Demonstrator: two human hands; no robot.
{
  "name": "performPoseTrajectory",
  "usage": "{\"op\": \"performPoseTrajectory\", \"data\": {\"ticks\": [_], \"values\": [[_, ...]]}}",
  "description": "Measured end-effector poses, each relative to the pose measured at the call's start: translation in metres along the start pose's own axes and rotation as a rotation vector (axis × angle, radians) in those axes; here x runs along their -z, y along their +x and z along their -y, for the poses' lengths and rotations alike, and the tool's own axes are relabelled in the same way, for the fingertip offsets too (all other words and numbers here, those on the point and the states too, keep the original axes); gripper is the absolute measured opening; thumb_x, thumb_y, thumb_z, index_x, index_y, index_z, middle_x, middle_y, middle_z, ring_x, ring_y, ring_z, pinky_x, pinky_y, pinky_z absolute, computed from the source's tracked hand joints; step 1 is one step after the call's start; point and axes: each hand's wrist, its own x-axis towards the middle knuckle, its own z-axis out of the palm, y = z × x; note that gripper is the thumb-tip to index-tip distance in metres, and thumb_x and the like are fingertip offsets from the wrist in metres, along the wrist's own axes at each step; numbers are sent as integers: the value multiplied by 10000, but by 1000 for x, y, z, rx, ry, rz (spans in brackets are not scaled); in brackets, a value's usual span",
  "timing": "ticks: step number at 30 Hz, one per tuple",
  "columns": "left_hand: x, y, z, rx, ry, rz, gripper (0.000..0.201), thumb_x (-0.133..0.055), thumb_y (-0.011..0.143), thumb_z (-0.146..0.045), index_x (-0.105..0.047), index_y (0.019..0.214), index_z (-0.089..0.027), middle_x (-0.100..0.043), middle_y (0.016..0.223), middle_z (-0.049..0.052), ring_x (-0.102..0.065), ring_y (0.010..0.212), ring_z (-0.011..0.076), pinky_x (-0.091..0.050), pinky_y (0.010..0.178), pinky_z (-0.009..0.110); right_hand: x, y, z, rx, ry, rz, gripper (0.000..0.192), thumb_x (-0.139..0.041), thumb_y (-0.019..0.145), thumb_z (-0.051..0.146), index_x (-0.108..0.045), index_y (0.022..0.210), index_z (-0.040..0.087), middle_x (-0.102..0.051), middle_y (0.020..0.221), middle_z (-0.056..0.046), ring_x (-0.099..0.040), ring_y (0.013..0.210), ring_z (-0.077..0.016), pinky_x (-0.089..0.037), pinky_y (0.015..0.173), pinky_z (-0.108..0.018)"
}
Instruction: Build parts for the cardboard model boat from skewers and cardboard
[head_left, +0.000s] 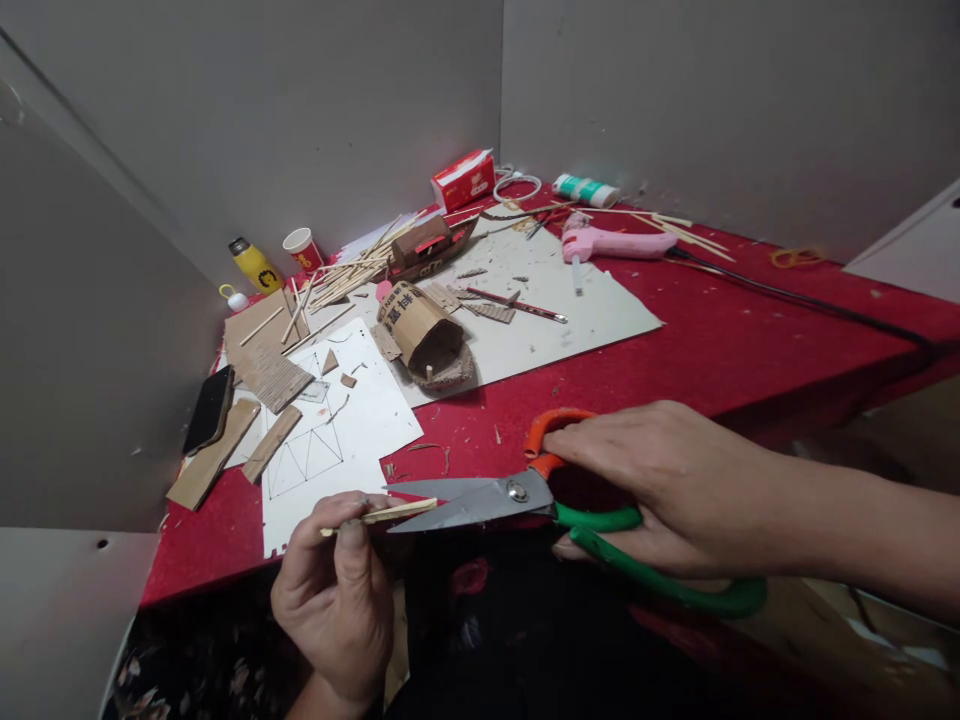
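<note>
Item: thin wooden stick (386,513), pinched in left hand (337,590) fingers, tip between scissors (525,500) blades. Right hand (660,490) clenched through handles at 3 o'clock, above red worktop (712,340) edge. Likely light, brittle; best held near the cut.

Near centre: scissors (525,500) with dull grey metal blades and glossy orange-and-green plastic handles. Near left: thin pale wooden stick (390,512). Far: matt red cloth-like table cover (712,340), rough brown corrugated cardboard model (424,335), glossy pink plastic glue gun (615,243).
</note>
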Motion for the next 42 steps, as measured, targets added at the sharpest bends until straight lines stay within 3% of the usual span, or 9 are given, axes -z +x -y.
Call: {"op": "performPoseTrajectory", "data": {"ticks": [7,19,28,36,42], "values": [[0,0,-1,-15,63,-30,68,-639,860,-142,-692,884,-176,-721,803,6,-695,696,120,-576,644,214,0,1,-1,3,-14,-18,446,-555,849,553,-616,906,114,-658,737,-104,-639,639,-256,-405,532,-321],[0,1,0,-22,106,-52,59,-646,852,-150,-698,863,-175,-723,793,4,-693,686,118,-573,646,207,-8,-6,-1,-21,21,-29,339,-519,872,518,-592,872,188,-654,677,-65,-604,566,-220,-366,509,-334],[-3,-2,-1,-82,31,-35,59,-655,849,-140,-695,863,-181,-713,763,-7,-686,708,120,-575,662,216,-5,-1,0,11,-78,-67,406,-579,841,513,-607,950,124,-702,800,-119,-681,692,-268,-476,563,-340],[-4,-4,-3,-60,68,-55,25,-664,850,-171,-678,830,-174,-710,756,-8,-690,709,120,-572,671,214,-8,-3,-2,26,-98,-109,449,-612,811,522,-621,975,104,-704,809,-139,-686,708,-274,-506,591,-352],[-7,-1,-5,-44,3,4,44,-633,874,-165,-666,846,-176,-704,749,3,-687,707,132,-580,652,244,-6,-2,-1,13,-68,-81,445,-592,818,531,-636,950,109,-708,798,-148,-681,682,-289,-500,565,-369]]}}
